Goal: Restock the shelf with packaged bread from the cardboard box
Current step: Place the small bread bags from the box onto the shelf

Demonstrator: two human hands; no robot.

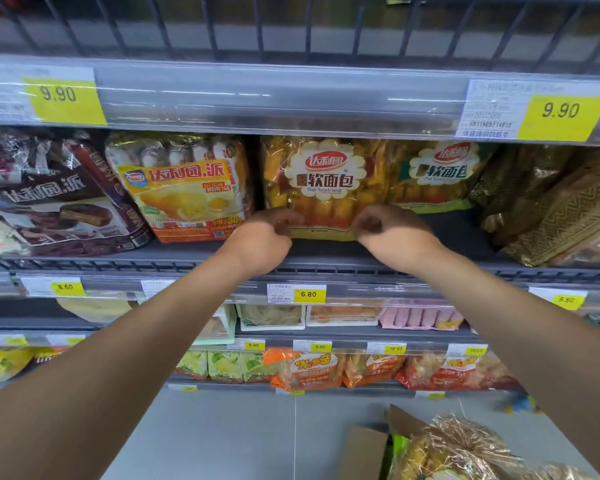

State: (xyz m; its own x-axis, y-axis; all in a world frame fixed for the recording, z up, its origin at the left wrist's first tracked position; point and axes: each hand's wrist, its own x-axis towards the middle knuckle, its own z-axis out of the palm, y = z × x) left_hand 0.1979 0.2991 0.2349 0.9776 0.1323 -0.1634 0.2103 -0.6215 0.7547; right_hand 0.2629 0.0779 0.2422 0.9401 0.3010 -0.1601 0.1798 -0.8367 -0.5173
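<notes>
Bread bag [323,183] stands at frame centre on the middle shelf [451,233]. The left hand [265,237] and right hand [394,235] pinch its lower corners with curled fingers.

I have a single view here: my head-worn wide-angle camera faces the shelf [447,233] head-on from close in, tilted down enough that floor [239,427] and cardboard box [362,452] show in the lower frame.

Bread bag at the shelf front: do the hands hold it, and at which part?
Apparently yes: left hand and right hand pinch the bread bag at its bottom edge, one near each corner.
</notes>
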